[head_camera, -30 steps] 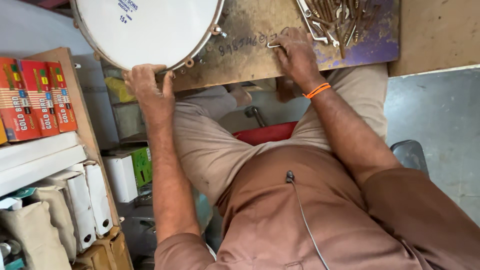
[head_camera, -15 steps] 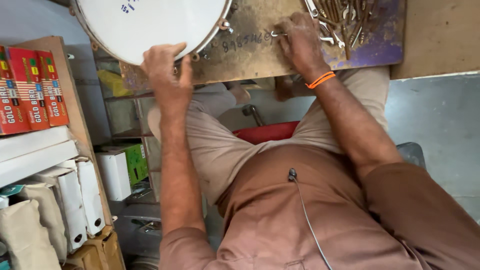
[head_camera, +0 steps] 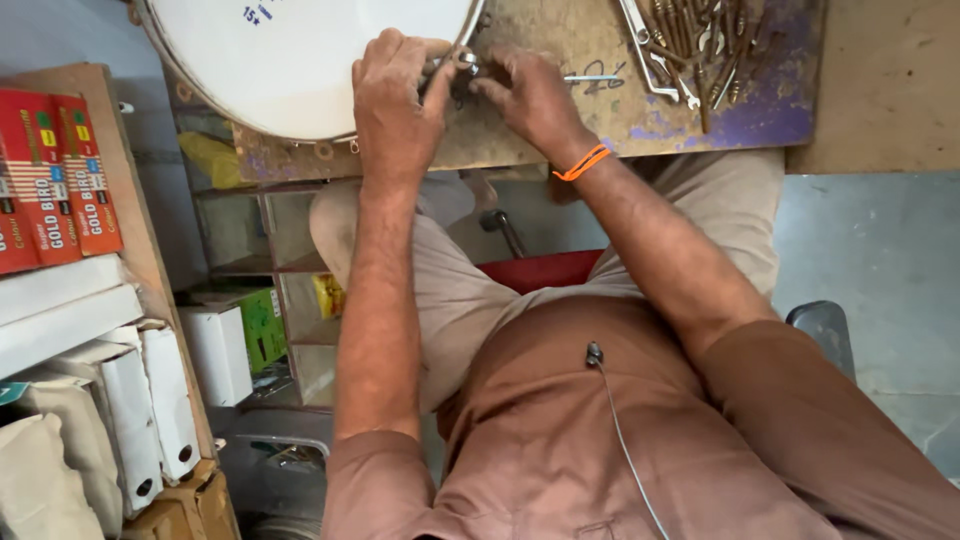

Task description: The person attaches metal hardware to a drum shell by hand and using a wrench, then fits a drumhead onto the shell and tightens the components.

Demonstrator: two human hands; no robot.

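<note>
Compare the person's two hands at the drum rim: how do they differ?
The left hand lies over the white drum head and rim; the right hand stays over the worn board. Only the right wrist wears an orange band. Both pinch the same small metal fitting at the rim.

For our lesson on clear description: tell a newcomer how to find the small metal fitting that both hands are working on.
Start at the big round white drum lying on the worn wooden board. Follow its metal rim to where the left hand and right hand meet. The small shiny metal fitting pinched there sits on the rim, unlike the loose rods and hooks piled farther right.
</note>
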